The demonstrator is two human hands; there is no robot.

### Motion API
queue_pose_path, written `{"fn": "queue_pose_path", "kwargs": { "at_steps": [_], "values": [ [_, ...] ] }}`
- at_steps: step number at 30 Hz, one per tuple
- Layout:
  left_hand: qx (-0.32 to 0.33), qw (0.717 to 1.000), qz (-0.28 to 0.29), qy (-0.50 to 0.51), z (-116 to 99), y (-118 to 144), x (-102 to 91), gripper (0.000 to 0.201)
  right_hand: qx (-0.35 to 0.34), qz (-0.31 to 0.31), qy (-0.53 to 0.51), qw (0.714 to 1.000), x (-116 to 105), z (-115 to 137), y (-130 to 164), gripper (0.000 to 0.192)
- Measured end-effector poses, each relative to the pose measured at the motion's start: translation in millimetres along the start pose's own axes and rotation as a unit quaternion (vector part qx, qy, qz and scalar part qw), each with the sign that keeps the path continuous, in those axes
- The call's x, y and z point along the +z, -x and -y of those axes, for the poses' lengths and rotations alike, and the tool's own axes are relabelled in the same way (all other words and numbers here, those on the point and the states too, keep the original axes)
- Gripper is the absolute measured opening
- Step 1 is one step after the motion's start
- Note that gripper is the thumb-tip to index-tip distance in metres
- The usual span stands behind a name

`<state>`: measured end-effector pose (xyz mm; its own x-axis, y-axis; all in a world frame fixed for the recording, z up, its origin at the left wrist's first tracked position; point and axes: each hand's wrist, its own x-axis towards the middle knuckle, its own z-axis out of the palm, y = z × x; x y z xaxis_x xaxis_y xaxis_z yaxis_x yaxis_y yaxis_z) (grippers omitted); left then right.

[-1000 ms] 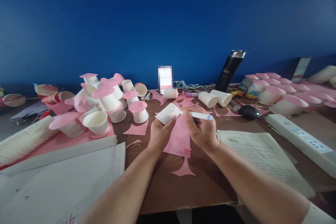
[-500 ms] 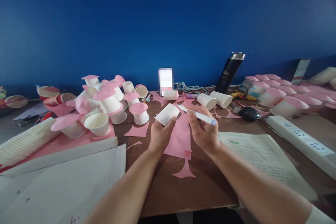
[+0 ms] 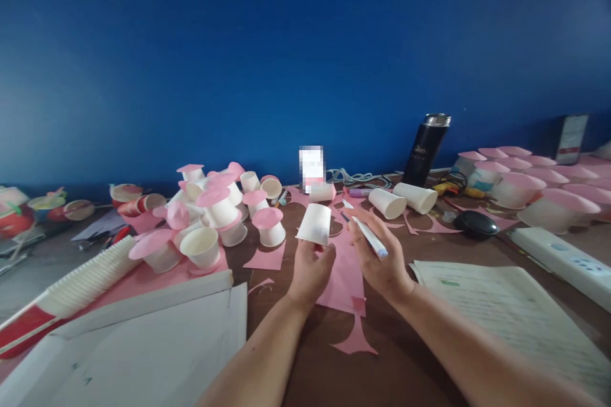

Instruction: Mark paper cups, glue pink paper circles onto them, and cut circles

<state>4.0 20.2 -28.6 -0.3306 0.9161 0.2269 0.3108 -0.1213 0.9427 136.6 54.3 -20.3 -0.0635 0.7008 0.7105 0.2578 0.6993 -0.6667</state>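
Note:
My left hand (image 3: 310,273) grips a white paper cup (image 3: 314,224) from below. The cup is held bottom-up and slightly tilted, with its wide rim toward my fingers. In my right hand (image 3: 382,254) is a white marker pen (image 3: 370,235) with a light blue end, its dark tip pointing toward the cup but apart from it. A small white piece shows beside my right fingertips; I cannot tell whether it is the pen's cap. Beneath both hands lies a pink paper sheet (image 3: 341,280), with a cut pink scrap (image 3: 356,338) at its near end.
Several white cups with pink paper discs (image 3: 217,203) are heaped at the left, near a stack of nested cups (image 3: 90,280). More disc-topped cups (image 3: 518,187) stand at the right. A black bottle (image 3: 426,149), a mouse (image 3: 476,224), a power strip (image 3: 563,261) and printed sheets (image 3: 506,311) surround the work area.
My left hand has turned the cup from lying sideways to nearly bottom-up. The marker's dark tip now shows, and the pen slopes more steeply. The whole view has shifted.

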Motion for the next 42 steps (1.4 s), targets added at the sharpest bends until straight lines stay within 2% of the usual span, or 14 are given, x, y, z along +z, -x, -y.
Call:
{"fn": "queue_pose_path", "kwargs": {
  "at_steps": [4, 8, 12, 15, 19, 22, 25, 28, 33, 36, 38, 40, 42],
  "values": [
    [-0.005, 0.999, -0.02, 0.028, -4, 0, 0.0, 0.006, -0.022, 0.01, 0.01, 1.0, 0, -1, 0, 0.028],
    [0.012, 0.993, -0.006, 0.119, -1, -1, -0.1, 0.026, -0.025, 0.027, 0.031, 0.999, 0, -4, 0, 0.028],
    [-0.059, 0.982, -0.003, 0.179, 11, -6, 2.4, 0.026, -0.026, 0.021, 0.05, 0.998, 0, -6, -1, 0.028],
    [-0.13, 0.947, -0.021, 0.293, 18, -11, 5.8, 0.022, -0.023, 0.022, 0.051, 0.998, 0, -6, -1, 0.029],
    [-0.168, 0.884, -0.015, 0.436, 19, -15, 8.1, 0.022, -0.025, 0.033, 0.051, 0.998, -1, -5, -1, 0.031],
    [-0.198, 0.856, -0.019, 0.477, 17, -14, 7.3, 0.017, -0.023, 0.034, 0.054, 0.998, -1, -6, 0, 0.031],
    [-0.214, 0.844, -0.033, 0.49, 15, -14, 5.9, 0.013, -0.018, 0.031, 0.057, 0.998, -1, -8, -1, 0.03],
    [-0.217, 0.849, -0.048, 0.479, 13, -14, 5.1, 0.012, -0.012, 0.011, 0.066, 0.998, -4, -11, -4, 0.03],
    [-0.192, 0.876, -0.05, 0.441, 17, -18, 4.4, 0.014, 0.005, -0.053, 0.053, 0.997, -15, -24, -20, 0.027],
    [-0.165, 0.919, -0.053, 0.354, 23, -21, 2.8, 0.023, 0.032, -0.123, 0.041, 0.991, -25, -40, -33, 0.027],
    [-0.159, 0.938, -0.06, 0.303, 26, -21, 1.3, 0.026, 0.057, -0.174, 0.052, 0.982, -31, -53, -39, 0.027],
    [-0.162, 0.941, -0.062, 0.29, 25, -21, -0.1, 0.027, 0.078, -0.201, 0.058, 0.975, -35, -67, -43, 0.028],
    [-0.17, 0.932, -0.065, 0.314, 22, -22, -1.7, 0.028, 0.095, -0.193, 0.064, 0.974, -36, -77, -43, 0.03]
  ]
}}
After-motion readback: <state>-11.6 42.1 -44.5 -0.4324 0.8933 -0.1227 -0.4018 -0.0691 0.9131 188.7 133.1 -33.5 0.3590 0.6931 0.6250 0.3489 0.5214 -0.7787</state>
